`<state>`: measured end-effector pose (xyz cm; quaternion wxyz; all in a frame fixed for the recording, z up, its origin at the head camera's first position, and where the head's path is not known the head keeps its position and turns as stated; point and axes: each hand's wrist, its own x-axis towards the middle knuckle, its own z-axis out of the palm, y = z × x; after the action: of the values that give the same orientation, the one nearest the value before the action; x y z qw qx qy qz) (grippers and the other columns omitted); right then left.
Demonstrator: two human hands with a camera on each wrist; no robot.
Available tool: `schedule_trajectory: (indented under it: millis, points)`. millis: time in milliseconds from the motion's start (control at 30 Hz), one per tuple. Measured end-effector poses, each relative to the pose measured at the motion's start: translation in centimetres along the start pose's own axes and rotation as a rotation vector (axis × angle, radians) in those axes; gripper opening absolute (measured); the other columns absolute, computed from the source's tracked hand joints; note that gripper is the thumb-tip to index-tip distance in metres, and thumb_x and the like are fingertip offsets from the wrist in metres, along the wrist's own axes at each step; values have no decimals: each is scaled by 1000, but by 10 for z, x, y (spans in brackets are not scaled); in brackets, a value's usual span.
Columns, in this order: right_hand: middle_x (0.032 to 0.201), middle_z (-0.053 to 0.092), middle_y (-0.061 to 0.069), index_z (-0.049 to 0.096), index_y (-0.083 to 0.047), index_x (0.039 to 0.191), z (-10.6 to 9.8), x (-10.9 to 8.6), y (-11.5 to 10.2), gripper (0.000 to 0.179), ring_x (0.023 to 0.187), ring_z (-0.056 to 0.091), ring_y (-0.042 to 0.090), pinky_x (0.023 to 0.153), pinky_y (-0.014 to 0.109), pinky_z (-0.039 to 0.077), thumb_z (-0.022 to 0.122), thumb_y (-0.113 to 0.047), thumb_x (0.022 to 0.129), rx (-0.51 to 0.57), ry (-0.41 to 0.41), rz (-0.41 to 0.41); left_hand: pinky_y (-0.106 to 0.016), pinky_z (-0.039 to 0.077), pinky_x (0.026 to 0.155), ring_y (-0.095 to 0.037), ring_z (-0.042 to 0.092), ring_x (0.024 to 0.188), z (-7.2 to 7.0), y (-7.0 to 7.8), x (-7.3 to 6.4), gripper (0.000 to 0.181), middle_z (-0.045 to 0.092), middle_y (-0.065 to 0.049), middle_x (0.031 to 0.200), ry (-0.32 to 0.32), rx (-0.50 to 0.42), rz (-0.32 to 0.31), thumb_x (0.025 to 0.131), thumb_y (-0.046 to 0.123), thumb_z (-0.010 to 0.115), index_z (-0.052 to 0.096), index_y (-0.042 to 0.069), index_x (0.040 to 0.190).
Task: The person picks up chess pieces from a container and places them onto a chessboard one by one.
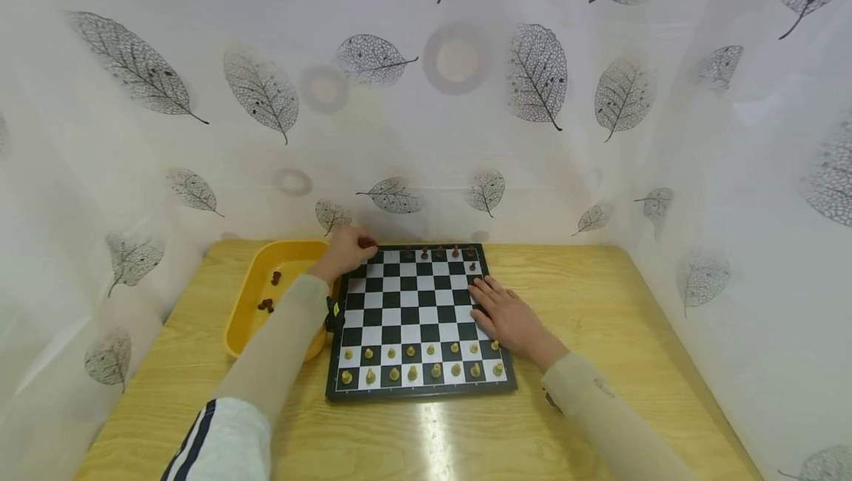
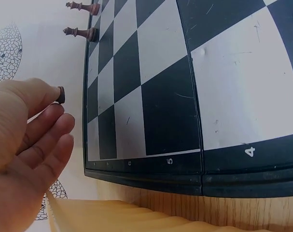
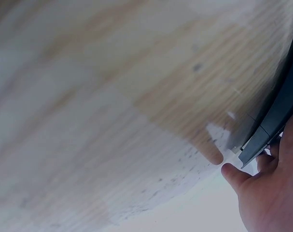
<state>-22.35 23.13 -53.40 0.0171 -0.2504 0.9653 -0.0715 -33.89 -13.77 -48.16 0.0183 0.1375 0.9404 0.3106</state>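
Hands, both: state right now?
Left hand: closed, pinching a dark chess piece.
Right hand: open, resting on the chessboard.

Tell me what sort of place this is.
Probably a screened-off indoor tabletop spot: leaf-printed sheeting hangs behind and beside a wooden table that holds a chessboard.

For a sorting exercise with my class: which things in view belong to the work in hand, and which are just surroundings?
Work in hand:
- chessboard
- dark chess piece pinched by the left hand
- dark pieces standing along the far side
- pale pieces on the two near rows
- yellow tray holding spare dark pieces

Just surroundings:
- wood-grain table
- leaf-print backdrop
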Motion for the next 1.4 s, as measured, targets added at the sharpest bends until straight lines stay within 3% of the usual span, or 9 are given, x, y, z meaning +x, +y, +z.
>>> schedule_trajectory:
  millis: [500,1133,1400]
  points:
    - [172,32,9,37,-13,164,-1,-1,0,62,162,25,35,125,60,33,36,-49,113,3,3,3,-46,58,98,-31,67,105,5,3,5,26,76,-16,118,-23,35,6,102,15,68,76,2,122]
    - [171,35,12,40,-11,163,-1,-1,1,62,160,28,36,124,61,35,39,-47,113,11,26,-12,-45,57,99,-29,67,107,15,17,9,25,76,-13,119,-52,56,2,102,18,68,76,6,123]
    - [170,36,12,41,-11,162,0,-1,1,61,160,29,37,123,61,36,40,-47,112,8,34,-16,-44,58,100,-27,66,106,24,19,12,23,74,-11,119,-112,15,-34,103,17,68,76,8,122]
